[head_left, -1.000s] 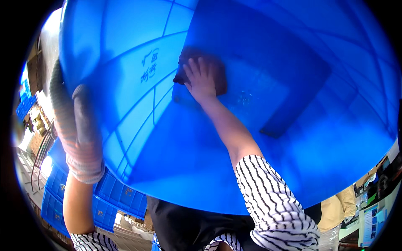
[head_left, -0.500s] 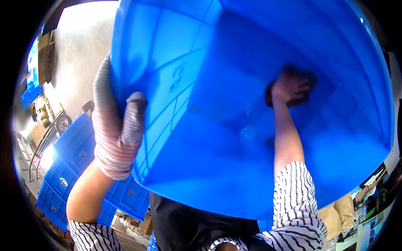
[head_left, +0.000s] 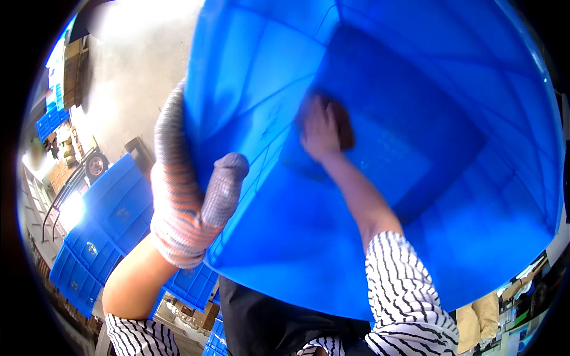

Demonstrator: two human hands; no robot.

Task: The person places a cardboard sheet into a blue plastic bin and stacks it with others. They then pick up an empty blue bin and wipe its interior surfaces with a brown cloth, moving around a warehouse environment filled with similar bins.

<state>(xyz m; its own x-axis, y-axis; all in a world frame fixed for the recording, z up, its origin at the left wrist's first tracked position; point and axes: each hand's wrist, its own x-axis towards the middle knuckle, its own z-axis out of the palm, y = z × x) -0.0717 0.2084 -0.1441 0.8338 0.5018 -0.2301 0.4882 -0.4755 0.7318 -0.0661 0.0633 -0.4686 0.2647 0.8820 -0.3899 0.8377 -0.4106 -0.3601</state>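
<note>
A dark reddish-brown cloth, probably soft and light, best pressed from above, lies beneath the bare right hand; whether its fingers pinch it cannot be told. Around this grip, the deep blue plastic bin, presumably stiff and smooth, is best held by its wall, which the grey-and-orange-gloved left hand clasps leftward, thumb inside, fingers outside.

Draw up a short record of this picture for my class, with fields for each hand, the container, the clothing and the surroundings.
Left hand: wears a striped glove; the hand grips the bin's edge, thumb inside
Right hand: bare, resting on what looks like a dark cloth, blurred
Container: large blue bin, open side toward the camera
Clothing: black-and-white striped sleeves
Surroundings: other blue containers, a wheel
</note>
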